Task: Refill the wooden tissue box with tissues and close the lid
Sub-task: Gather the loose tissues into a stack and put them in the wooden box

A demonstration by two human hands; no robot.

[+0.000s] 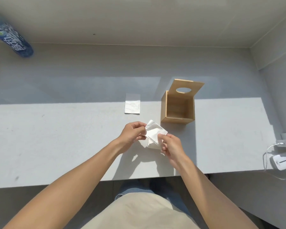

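the wooden tissue box (177, 111) stood on the pale grey table (56, 138), a light, smooth-grained cube with thin walls and an empty inside. its lid (186, 87) was swung up at the far edge, a flat panel with an oval hole cut through it. the box sat just beyond the hands, slightly to the right.

the left hand (132, 138) pinched the left edge of a folded white tissue (155, 132), fingers curled closed on it. the right hand (169, 147) gripped the same tissue at its right edge between thumb and fingers. the tissue looked soft and faintly embossed, held as a tilted square above the table.

a second tissue (132, 105) lay flat left of the box, a limp rectangle half in shadow. a blue plastic bottle (10, 37) stood far left; white chargers (281, 160) with a cable lay at the right edge.
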